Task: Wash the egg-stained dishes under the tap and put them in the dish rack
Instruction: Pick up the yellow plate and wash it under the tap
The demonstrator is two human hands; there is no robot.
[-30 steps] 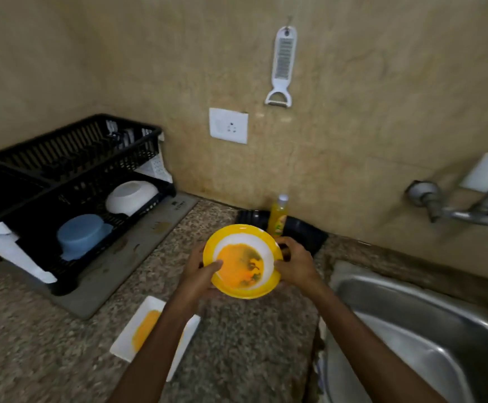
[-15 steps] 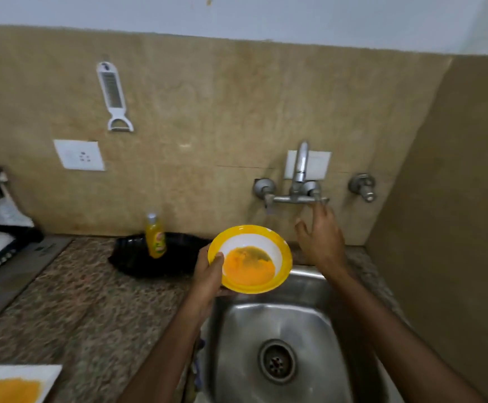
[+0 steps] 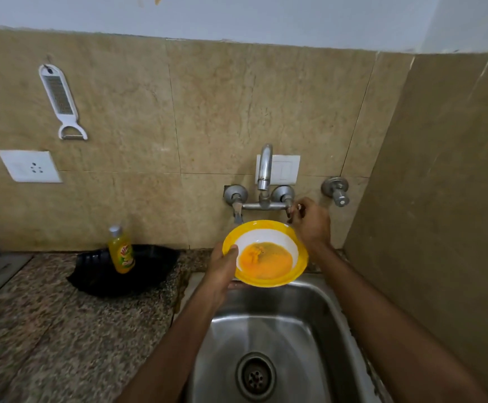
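Fingers (image 3: 232, 251) curled — left hand (image 3: 222, 270) bowl (image 3: 301, 269), right hand (image 3: 312, 225) tap (image 3: 264, 167).

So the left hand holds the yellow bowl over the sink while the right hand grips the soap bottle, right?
No: in the head view the right hand grips the tap's right handle, not the soap bottle. The left hand does hold the yellow bowl over the sink.

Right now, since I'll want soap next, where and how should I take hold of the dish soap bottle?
Probably wrap the grip round the yellow body of the dish soap bottle, below its grey cap, coming from the front: it stands upright in the black tray with the wall behind.
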